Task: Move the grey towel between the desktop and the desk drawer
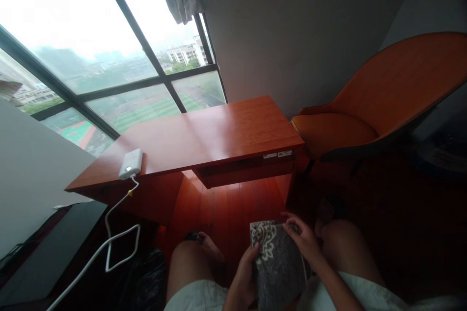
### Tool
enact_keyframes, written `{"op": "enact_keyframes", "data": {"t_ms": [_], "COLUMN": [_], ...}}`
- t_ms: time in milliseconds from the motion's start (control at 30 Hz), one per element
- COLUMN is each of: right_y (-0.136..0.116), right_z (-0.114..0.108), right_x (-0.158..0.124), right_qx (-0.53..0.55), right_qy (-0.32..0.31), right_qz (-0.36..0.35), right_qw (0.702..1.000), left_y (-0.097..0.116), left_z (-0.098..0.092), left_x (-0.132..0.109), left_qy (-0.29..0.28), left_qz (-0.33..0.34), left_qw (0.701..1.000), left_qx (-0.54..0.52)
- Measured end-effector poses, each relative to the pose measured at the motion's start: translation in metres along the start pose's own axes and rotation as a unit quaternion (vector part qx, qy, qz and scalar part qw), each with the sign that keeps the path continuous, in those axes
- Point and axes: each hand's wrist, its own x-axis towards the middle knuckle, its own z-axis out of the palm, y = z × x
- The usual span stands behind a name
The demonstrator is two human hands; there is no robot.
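Grey floral-patterned fabric (280,274), up between the knees (189,257), near side of the wooden tabletop (219,133)! Left hand (247,272) clamps its left edge, thumb on top; right hand (303,239) at the upper right corner, fingers curled, pinching or merely touching, cannot tell. Looks like a steadying-and-adjusting step; next move calls for a firm left hold.

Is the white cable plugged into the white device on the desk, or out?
In: the white cable meets the near edge of the white device with no visible gap.
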Motion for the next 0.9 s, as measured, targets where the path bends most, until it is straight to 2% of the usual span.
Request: {"op": "enact_keyframes", "data": {"t_ms": [200, 267, 400, 467, 533, 667, 733, 800, 900], "right_y": [0.005, 0.003, 0.001, 0.002, 0.004, 0.004, 0.003, 0.001, 0.001], "right_z": [0.004, 0.003, 0.004, 0.009, 0.014, 0.015, 0.011, 0.006, 0.004], "right_x": [0.000, -0.002, -0.006, -0.008, -0.009, -0.008, -0.006, -0.004, -0.003], "right_qx": [-0.021, -0.015, -0.009, -0.014, -0.041, -0.065, -0.038, -0.011, 0.003], "right_qy": [-0.074, -0.086, -0.104, -0.135, -0.153, -0.105, -0.069, -0.043, -0.035], "right_qz": [0.025, 0.017, 0.008, 0.007, 0.011, 0.021, 0.032, 0.048, 0.048], "right_qw": [0.997, 0.996, 0.994, 0.991, 0.987, 0.992, 0.996, 0.998, 0.998], "left_y": [0.007, 0.010, 0.023, 0.032, 0.041, 0.052, 0.052, 0.049, 0.045], "left_z": [-0.001, -0.002, -0.001, 0.003, 0.007, 0.005, -0.001, -0.010, -0.019], "left_x": [-0.003, -0.003, 0.000, 0.003, 0.007, 0.014, 0.015, 0.014, 0.009], "left_qy": [0.008, 0.010, 0.005, -0.018, -0.051, -0.109, -0.104, -0.073, -0.021], "left_qz": [-0.059, -0.058, 0.024, 0.038, 0.042, 0.091, 0.121, 0.152, 0.217], "left_qw": [0.998, 0.997, 0.985, 0.964, 0.931, 0.861, 0.836, 0.827, 0.834], "left_qx": [0.014, 0.042, 0.170, 0.262, 0.359, 0.489, 0.525, 0.537, 0.506]}}
